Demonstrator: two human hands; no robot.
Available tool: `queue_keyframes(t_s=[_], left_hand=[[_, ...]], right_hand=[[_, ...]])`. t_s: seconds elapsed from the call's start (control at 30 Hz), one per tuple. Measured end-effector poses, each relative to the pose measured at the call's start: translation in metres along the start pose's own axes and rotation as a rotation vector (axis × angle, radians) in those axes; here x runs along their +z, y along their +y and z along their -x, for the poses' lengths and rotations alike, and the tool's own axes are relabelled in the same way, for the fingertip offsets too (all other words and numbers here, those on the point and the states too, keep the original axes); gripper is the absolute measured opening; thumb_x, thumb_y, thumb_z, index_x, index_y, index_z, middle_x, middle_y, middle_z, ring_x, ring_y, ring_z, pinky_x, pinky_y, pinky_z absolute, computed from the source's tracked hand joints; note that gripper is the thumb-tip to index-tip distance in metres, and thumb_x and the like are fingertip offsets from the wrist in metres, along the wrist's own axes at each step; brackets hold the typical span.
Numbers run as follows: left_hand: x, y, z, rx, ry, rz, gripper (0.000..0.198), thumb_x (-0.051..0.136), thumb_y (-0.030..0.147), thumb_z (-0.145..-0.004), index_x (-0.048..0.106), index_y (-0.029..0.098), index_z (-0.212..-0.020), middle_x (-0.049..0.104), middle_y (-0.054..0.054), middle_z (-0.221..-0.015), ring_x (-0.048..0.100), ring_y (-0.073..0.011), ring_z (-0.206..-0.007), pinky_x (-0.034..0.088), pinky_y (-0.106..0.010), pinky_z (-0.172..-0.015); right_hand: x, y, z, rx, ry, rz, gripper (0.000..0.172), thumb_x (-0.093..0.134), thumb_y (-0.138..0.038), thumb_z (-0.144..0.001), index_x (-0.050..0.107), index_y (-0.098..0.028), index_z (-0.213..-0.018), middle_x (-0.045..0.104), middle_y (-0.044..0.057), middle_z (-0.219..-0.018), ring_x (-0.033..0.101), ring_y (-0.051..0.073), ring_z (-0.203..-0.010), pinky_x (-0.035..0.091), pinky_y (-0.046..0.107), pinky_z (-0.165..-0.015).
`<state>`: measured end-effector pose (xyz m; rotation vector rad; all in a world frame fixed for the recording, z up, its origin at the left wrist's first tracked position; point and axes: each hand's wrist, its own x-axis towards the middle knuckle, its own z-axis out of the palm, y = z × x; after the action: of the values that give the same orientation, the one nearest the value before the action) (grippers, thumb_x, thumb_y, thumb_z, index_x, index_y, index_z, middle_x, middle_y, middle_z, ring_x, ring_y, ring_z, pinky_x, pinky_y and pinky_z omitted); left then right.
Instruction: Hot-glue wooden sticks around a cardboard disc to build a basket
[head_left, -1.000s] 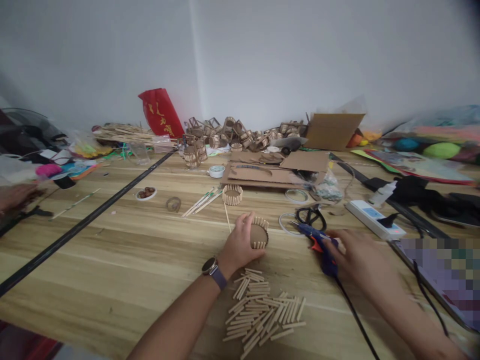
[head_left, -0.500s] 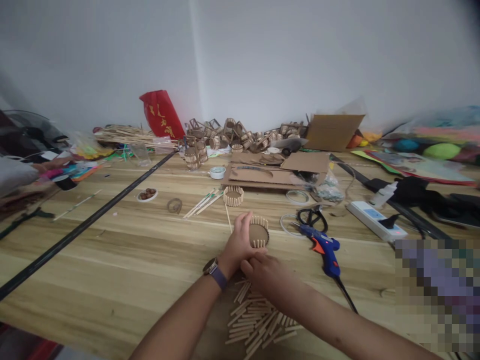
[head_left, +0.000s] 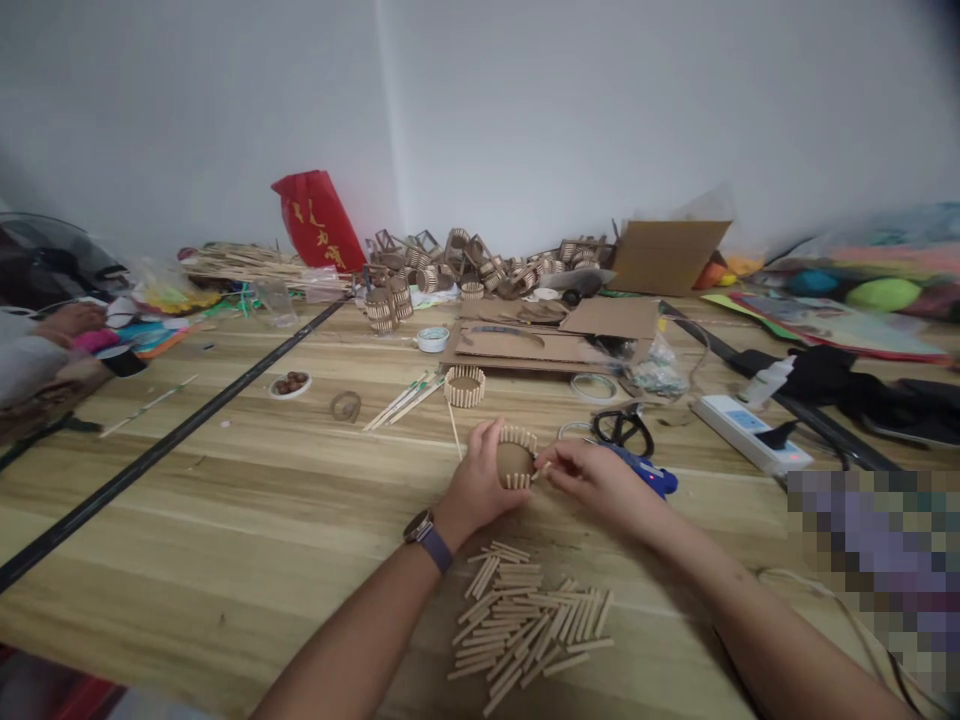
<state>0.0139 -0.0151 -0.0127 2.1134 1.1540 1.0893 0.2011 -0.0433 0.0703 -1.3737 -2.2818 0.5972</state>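
Observation:
My left hand (head_left: 482,475) is curled round the left side of a small round basket (head_left: 515,464), which has a brown cardboard base and short upright wooden sticks along part of its rim. At the basket's right edge, my right hand (head_left: 592,478) pinches a short wooden stick (head_left: 539,472), mostly hidden by the fingertips. Behind that hand a blue glue gun (head_left: 658,480) shows only in part. Many short cut sticks (head_left: 525,625) lie in a loose pile nearer me. Just beyond my left hand stands another stick-walled basket (head_left: 465,387).
Cardboard sheets (head_left: 510,350), scissors (head_left: 626,430) and a white power strip (head_left: 750,435) lie beyond and to the right. Long sticks (head_left: 403,402) and a dish of brown beads (head_left: 290,385) are on the left. Another person's hand (head_left: 71,322) is at the far left.
My right hand has moved from beside my left wrist, above the stick pile, up and right to the basket's right edge with a stick. It now covers most of the glue gun.

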Motion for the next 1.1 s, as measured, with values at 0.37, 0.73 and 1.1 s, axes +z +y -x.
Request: queue_keyframes(t_s=[0.37, 0.73, 1.1], left_hand=[[-0.004, 0.001, 0.0, -0.047, -0.014, 0.031, 0.109, 0.085, 0.026, -0.057, 0.019, 0.021, -0.144, 0.031, -0.015, -0.14, 0.035, -0.033, -0.132, 0.029, -0.051, -0.113], [-0.003, 0.002, -0.001, -0.028, -0.021, 0.004, 0.108, 0.084, 0.02, -0.056, 0.021, 0.018, -0.143, 0.032, -0.016, -0.14, 0.034, -0.0319, -0.134, 0.029, -0.049, -0.113], [-0.002, -0.001, 0.0, -0.016, -0.017, 0.043, 0.107, 0.084, 0.023, -0.057, 0.021, 0.02, -0.144, 0.032, -0.016, -0.14, 0.034, -0.0326, -0.133, 0.029, -0.05, -0.113]], right_hand=[[-0.002, 0.011, -0.003, -0.041, -0.056, 0.1, 0.022, 0.044, -0.017, -0.085, 0.066, -0.018, -0.083, 0.07, 0.008, -0.084, 0.062, 0.02, -0.077, 0.045, 0.028, -0.071], [0.013, 0.011, -0.004, -0.055, -0.094, 0.129, 0.023, 0.045, -0.015, -0.085, 0.068, -0.017, -0.086, 0.071, 0.009, -0.086, 0.062, 0.019, -0.078, 0.044, 0.027, -0.072], [0.023, 0.013, -0.002, -0.092, -0.073, 0.132, 0.023, 0.046, -0.015, -0.086, 0.069, -0.018, -0.085, 0.071, 0.007, -0.083, 0.062, 0.018, -0.075, 0.044, 0.025, -0.068]])
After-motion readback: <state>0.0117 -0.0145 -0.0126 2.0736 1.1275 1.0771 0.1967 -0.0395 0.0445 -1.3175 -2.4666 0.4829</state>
